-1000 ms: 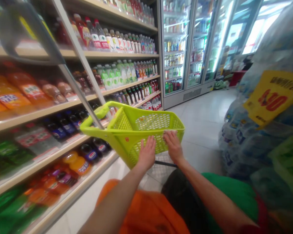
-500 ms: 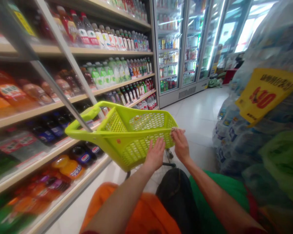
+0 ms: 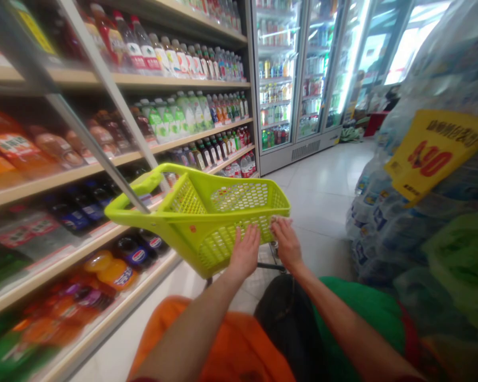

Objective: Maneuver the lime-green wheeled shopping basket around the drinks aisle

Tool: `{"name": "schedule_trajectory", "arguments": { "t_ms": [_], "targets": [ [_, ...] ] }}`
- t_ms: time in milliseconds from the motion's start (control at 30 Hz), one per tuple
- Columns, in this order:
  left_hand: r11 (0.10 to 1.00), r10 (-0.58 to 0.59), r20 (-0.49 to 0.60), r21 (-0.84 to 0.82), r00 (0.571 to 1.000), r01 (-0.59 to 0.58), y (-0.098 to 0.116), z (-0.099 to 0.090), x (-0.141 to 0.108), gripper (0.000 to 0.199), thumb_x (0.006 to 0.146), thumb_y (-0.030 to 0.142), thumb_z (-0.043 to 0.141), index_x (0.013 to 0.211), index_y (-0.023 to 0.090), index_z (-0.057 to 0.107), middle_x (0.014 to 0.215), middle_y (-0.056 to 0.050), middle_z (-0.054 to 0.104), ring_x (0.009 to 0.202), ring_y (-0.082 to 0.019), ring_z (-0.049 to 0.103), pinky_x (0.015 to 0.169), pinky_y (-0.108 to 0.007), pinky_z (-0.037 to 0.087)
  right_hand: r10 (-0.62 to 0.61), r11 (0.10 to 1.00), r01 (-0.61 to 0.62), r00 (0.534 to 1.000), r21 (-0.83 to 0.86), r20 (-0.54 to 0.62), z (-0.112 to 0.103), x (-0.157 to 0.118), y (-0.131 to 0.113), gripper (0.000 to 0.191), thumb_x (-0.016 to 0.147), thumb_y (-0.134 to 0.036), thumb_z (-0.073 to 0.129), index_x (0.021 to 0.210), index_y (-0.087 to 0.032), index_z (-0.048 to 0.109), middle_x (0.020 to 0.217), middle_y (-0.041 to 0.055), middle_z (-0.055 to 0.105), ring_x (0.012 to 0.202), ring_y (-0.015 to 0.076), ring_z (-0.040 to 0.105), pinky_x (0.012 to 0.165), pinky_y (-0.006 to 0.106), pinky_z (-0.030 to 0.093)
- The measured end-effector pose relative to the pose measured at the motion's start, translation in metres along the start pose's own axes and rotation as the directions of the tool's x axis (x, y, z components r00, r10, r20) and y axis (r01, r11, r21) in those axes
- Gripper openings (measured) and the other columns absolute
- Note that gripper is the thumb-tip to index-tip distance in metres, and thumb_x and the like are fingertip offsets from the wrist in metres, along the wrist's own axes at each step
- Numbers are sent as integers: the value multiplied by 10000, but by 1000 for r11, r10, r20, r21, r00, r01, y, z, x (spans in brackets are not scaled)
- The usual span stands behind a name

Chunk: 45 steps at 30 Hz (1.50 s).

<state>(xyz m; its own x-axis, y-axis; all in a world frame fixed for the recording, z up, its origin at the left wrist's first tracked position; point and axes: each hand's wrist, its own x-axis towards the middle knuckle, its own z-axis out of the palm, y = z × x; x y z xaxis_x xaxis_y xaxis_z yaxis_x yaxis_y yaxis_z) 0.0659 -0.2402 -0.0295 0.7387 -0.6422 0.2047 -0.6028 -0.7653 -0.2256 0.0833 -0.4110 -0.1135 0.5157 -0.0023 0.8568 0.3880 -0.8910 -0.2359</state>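
A lime-green plastic shopping cart basket (image 3: 223, 215) with perforated walls stands in front of me, its handle toward the shelves at left. My left hand (image 3: 245, 249) rests against the near side wall, fingers stretched out and holding nothing. Just to its right, my right hand (image 3: 286, 241) is at the basket's end corner, just below the rim. Its fingers are bent over a small pale crumpled cloth (image 3: 276, 219), pressed to the green plastic; most of the cloth is hidden. The basket's inside shows no goods. Below it are the dark metal legs of the frame.
Shelves (image 3: 123, 156) of bottled drinks run along the left. Glass-door fridges (image 3: 281, 85) stand at the back. At right rises a stack of plastic-wrapped bottles (image 3: 376, 212) with a yellow price sign (image 3: 434, 156). Grey metal poles (image 3: 103, 154) cross the left foreground.
My right hand has slid left along the basket's side with the cloth, down off the rim corner. My left hand has shifted slightly left. The cart has barely moved.
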Motion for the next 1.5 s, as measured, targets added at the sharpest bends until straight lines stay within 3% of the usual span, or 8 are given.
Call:
{"name": "schedule_trajectory", "arguments": {
  "t_ms": [167,433,600,700,1000,1167,1267,1500],
  "targets": [
    [999,-44,-33,25,998,45,-9,-5,2,670,733,99,369,1393,89,251,1493,-123,175,1384,-248,83,1102,-547,84,-32,999,32,999,-12,-8,12,33,-13,425,879,-90,344,1265,-187,494,1382,101,414,1349,211,226,1048,457,325],
    [991,-94,-38,88,995,97,-23,-3,-17,662,760,125,363,1406,110,217,1493,-111,184,1383,-242,96,1101,-535,102,-114,993,113,983,18,143,22,-16,-35,465,854,-40,332,1251,-205,509,1322,82,492,1332,202,272,1020,433,360],
    [981,-185,-62,55,981,189,-36,-8,-22,645,766,113,360,1398,94,233,1489,-125,189,1380,-249,107,1093,-551,100,-92,995,92,996,37,-15,13,27,-49,463,875,-77,346,1306,-211,447,1390,81,406,1347,206,233,1051,447,320],
    [972,-228,-43,47,973,230,-43,-12,-24,625,771,111,357,1388,86,261,1487,-124,190,1377,-251,121,1093,-551,104,-98,995,98,995,15,-5,20,48,-55,455,874,-69,342,1293,-199,463,1385,84,414,1349,208,229,1049,443,316],
    [970,-240,31,57,970,238,-51,-10,-49,606,793,140,349,1388,72,256,1486,-126,182,1376,-257,131,1094,-550,128,-227,974,223,946,42,230,37,-6,-79,492,812,-9,354,1245,-180,516,1317,82,498,1348,192,227,1038,437,314],
    [954,-293,-17,60,956,294,-66,-14,-54,602,799,149,332,1389,63,250,1491,-121,160,1379,-251,113,1096,-556,101,-188,981,184,980,63,62,26,37,-94,477,852,-43,331,1274,-200,489,1370,73,437,1357,195,204,1058,433,287],
    [947,-312,-32,66,950,313,-72,-15,-56,596,801,155,333,1387,71,262,1491,-123,165,1379,-248,118,1098,-554,82,-197,979,193,978,60,66,32,55,-97,476,855,-48,327,1278,-198,486,1371,69,436,1355,201,209,1053,434,296],
    [942,-328,-40,65,944,330,-76,-6,-77,596,795,143,324,1387,95,276,1484,-108,204,1376,-235,140,1098,-534,131,-307,952,295,918,88,250,47,5,-102,498,811,-9,331,1232,-186,530,1316,69,501,1341,197,247,1019,443,341]
  ]
}}
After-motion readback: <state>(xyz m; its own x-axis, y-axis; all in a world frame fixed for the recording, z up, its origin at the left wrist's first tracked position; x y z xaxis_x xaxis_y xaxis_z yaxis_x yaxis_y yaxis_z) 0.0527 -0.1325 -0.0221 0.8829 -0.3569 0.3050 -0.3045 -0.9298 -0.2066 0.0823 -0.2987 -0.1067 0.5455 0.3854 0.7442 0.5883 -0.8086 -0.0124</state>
